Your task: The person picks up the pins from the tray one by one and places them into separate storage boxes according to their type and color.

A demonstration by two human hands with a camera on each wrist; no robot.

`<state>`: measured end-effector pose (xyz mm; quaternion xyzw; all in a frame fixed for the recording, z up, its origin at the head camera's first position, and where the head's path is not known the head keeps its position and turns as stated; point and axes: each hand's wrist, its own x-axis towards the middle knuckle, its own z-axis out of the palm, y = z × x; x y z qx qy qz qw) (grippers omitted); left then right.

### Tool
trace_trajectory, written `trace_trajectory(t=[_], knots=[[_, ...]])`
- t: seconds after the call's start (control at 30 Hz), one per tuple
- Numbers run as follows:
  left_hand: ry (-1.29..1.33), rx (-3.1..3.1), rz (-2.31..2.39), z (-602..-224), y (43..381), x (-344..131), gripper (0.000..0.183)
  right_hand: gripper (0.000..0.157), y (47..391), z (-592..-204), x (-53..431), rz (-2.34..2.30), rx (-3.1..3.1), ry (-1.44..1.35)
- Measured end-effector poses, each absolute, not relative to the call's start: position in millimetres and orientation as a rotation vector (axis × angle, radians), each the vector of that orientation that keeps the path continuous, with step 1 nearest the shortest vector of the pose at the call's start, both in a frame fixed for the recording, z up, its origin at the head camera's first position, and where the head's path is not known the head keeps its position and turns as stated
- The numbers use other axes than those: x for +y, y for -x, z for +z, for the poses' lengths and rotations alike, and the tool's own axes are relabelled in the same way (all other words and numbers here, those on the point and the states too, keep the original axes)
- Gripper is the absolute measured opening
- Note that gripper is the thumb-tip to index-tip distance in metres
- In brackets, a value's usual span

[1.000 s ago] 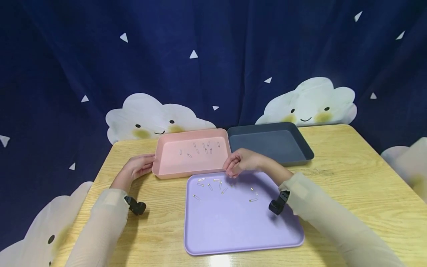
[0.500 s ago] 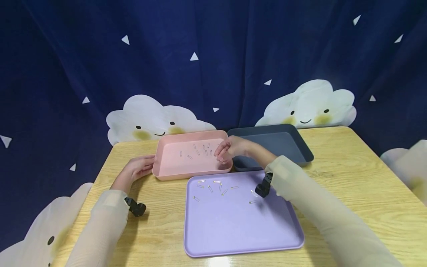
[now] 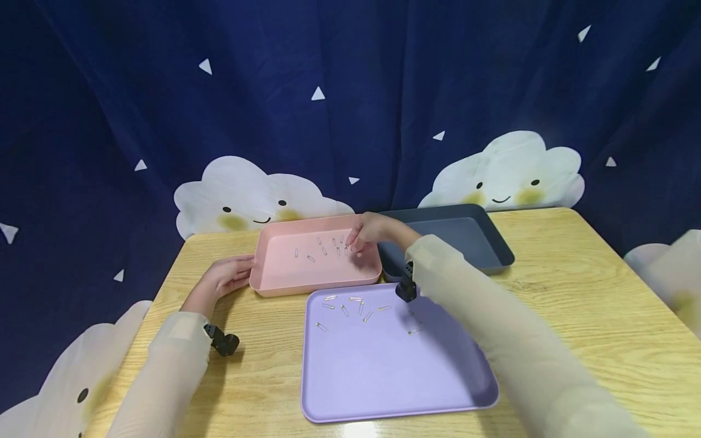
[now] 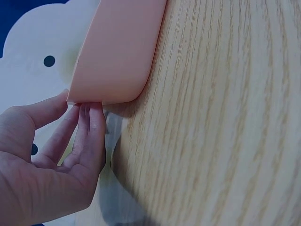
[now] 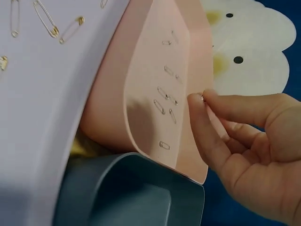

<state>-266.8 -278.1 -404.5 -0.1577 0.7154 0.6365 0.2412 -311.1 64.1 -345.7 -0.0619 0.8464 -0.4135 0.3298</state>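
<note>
My left hand touches the left end of the pink tray, thumb tip at the rim and the other fingertips against the outer wall, fingers extended in the left wrist view. Over the right part of that tray is my right hand. Its thumb and index finger pinch a tiny silvery end of a safety pin, mostly hidden by the fingertips. Several silver safety pins lie scattered on the tray's floor. Gold-headed safety pins are spread over the far part of the lilac tray.
A dark blue-grey tray stands right of the pink one, their ends side by side. The lilac tray lies in front of both. All are on a wooden table, with a blue cloud-patterned curtain behind.
My right hand has moved left and away from me, from above the lilac tray's far edge to over the pink tray. My left hand has stayed at the pink tray's end.
</note>
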Motion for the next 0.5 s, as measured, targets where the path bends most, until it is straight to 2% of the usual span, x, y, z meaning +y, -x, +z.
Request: trace_trajectory(t=[0.17,0.4,0.5], knots=[[0.439,1.957,1.733,-403.8,265.9,-278.5,0.062,0.029,319.3,-344.3,56.8,-0.954,2.317,0.098],[0.465,1.98,1.708,-403.0,266.2,-277.4,0.06,0.006,324.9,-346.9,51.9,-0.926,2.358,-0.064],[0.477,1.987,1.704,-402.1,267.1,-276.1,0.06,0.006,325.9,-351.3,54.2,-0.941,2.372,-0.079]])
